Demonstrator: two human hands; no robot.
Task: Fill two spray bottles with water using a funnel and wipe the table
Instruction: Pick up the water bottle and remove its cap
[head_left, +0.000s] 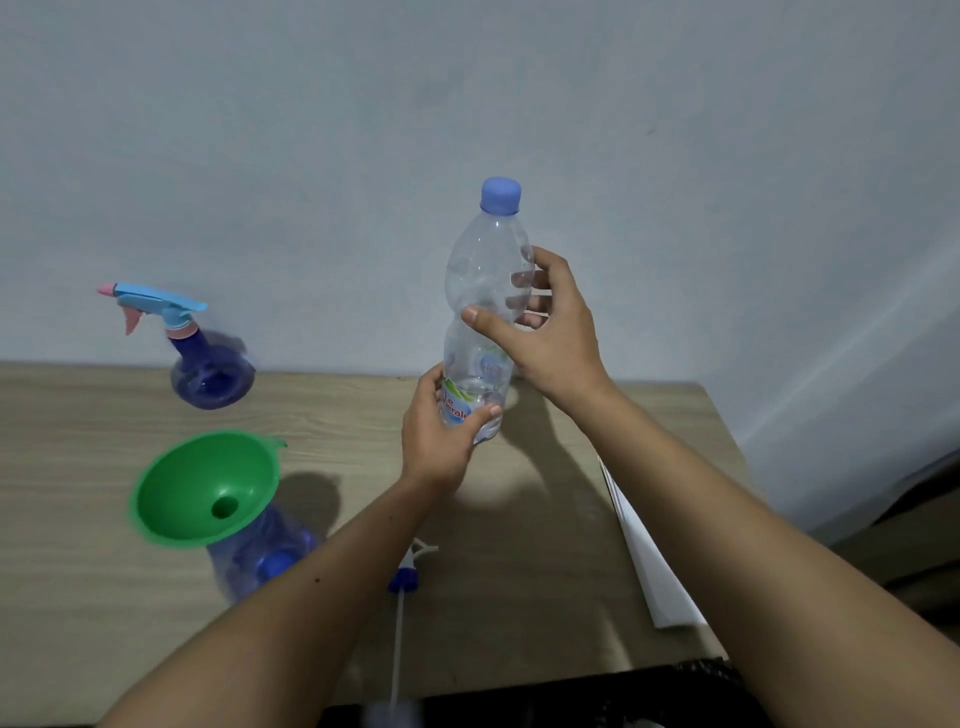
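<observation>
Spray bottles, two, blue translucent plastic: one (212, 371) at the far left of the wooden table (78, 519), fitted with a light-blue and pink trigger head (156, 306); the other (260, 553) at the near left, open-necked, with a green funnel (202, 488) seated in its mouth and leaning to the left. Detached trigger head (408, 571), white with blue collar and long dip tube, lying on the table just right of the near bottle. Water bottle (485, 306), clear plastic, blue cap (500, 195) on, held upright above the table's middle. Left hand (441, 436) wrapped around the bottle's labelled lower part, fingers closed on it. Right hand (550, 332) on the upper body, thumb in front, fingers curled behind, grip loose. White folded sheet (649, 551) at the right edge.
</observation>
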